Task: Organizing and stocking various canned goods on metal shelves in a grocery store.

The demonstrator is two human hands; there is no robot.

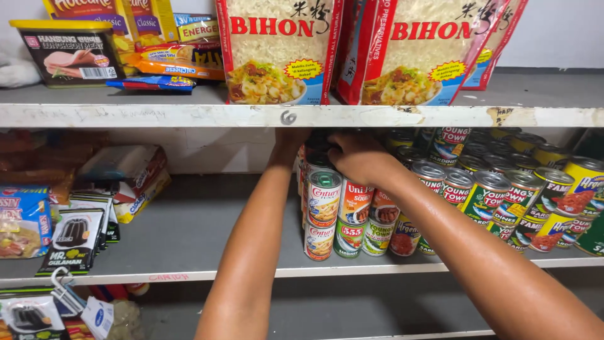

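Note:
Both my arms reach into the middle shelf (189, 239), where tins are stacked two high. My right hand (360, 157) rests on top of the front stacked cans (340, 208), its fingers curled over a tin lid. My left hand (290, 140) goes up behind the white upper shelf edge (289, 116) and is mostly hidden; what it touches cannot be seen. A white-and-green can (324, 198) stands at the front left of the stack.
Rows of green-labelled cans (491, 195) and yellow-labelled cans (582, 189) fill the shelf to the right. Two large noodle packets (280, 50) stand on the top shelf, with a luncheon meat tin (66, 53). Boxes and black sachets (75, 236) lie left.

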